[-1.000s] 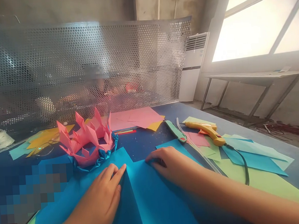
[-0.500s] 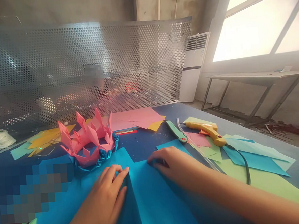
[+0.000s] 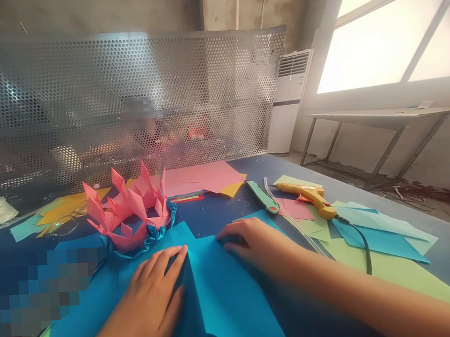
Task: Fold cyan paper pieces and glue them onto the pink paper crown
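Blue tabletop before you: your left hand lies flat, fingers spread, on the blue paper sheet, beside its raised fold running away from you; your right hand pins the far corner, grasping nothing

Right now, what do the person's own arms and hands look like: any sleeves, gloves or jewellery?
Both are bare. The left hand and right hand wear no gloves, rings or watch that can be seen. The right forearm shows no sleeve up to the picture's edge.

One glue gun, one cutter — one pink paper crown.
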A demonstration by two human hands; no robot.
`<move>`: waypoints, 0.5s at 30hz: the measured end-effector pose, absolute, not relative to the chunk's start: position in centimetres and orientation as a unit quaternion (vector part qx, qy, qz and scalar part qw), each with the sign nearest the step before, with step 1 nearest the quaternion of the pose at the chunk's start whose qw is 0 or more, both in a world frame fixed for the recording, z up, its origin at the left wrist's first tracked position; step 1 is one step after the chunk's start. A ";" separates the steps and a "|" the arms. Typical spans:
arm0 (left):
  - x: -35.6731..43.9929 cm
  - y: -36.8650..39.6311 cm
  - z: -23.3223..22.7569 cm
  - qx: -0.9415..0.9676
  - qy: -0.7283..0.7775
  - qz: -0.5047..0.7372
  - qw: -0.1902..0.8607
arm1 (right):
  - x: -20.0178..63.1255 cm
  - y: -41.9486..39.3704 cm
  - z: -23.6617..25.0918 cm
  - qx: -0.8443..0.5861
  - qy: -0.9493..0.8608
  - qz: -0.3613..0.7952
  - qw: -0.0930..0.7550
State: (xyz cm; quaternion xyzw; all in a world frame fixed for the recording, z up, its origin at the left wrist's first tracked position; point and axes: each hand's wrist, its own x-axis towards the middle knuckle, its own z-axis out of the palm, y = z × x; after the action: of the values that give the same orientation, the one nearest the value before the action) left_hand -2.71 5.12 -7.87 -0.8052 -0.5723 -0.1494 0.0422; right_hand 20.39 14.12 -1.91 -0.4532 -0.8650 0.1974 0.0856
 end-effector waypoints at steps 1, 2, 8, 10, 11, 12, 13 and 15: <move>-2.7 5.2 -7.8 -0.806 -0.572 -0.150 0.040 | 20.5 14.1 -1.9 -0.454 -0.863 0.205 0.088; -2.6 5.2 -7.7 -0.807 -0.572 -0.144 0.035 | 20.5 14.2 -1.9 -0.455 -0.861 0.210 0.091; -2.2 4.8 -5.7 -0.814 -0.574 -0.084 0.027 | 20.8 14.4 -1.7 -0.472 -0.851 0.213 0.087; -2.3 4.5 -5.6 -0.821 -0.566 -0.067 0.025 | 20.9 14.4 -1.5 -0.483 -0.847 0.205 0.080; -2.4 4.3 -5.6 -0.825 -0.561 -0.060 0.024 | 20.9 14.4 -1.5 -0.487 -0.846 0.202 0.078; -2.5 4.2 -5.7 -0.829 -0.556 -0.052 0.022 | 20.9 14.4 -1.4 -0.489 -0.845 0.200 0.078; -2.6 4.0 -5.8 -0.832 -0.553 -0.044 0.019 | 20.9 14.4 -1.4 -0.490 -0.845 0.201 0.078; -2.6 3.9 -5.8 -0.832 -0.554 -0.031 0.013 | 20.9 14.3 -1.4 -0.487 -0.845 0.205 0.083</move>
State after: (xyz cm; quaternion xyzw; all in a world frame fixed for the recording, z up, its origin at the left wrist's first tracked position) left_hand -2.57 3.89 -5.85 -0.8319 -0.5540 -0.0305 0.0126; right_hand 20.85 14.35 -1.39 -0.4868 -0.8452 0.2047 0.0825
